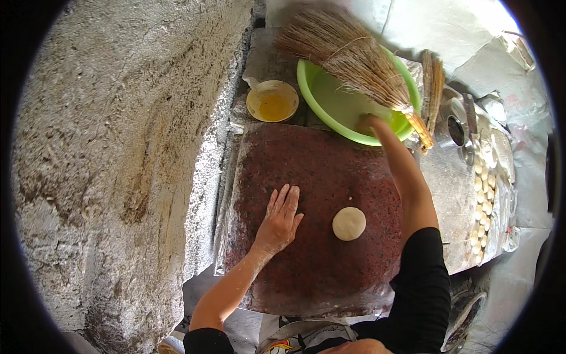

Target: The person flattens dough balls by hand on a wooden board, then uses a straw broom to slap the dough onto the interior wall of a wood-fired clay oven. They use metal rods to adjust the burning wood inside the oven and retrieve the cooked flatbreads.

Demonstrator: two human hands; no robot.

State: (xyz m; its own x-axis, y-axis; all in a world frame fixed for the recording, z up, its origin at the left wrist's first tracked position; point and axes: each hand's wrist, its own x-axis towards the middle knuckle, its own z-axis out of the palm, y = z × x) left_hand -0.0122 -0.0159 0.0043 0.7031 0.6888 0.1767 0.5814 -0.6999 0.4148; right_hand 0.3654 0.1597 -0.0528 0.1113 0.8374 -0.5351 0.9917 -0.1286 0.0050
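My left hand [281, 221], dusted with white, is palm down over a dark red stone slab [318, 274]. Its fingers point away from me and nothing is in them. A round, flattened piece of dough [349, 224] lies on the slab to the right of that hand. My right hand [368, 123] reaches into a light green plastic basin [313, 108] of cloudy liquid beyond the slab's far edge. Its fingers are dim in the liquid, so what they do is hidden. Across the basin rests a straw broom [353, 57], its handle towards the right.
A bowl [254, 95] with yellow liquid stands left of the basin. A rough wall [132, 132] rises along the left. On a side table [446, 190] at the right sit several small dough pieces [482, 194] and a metal container [452, 121].
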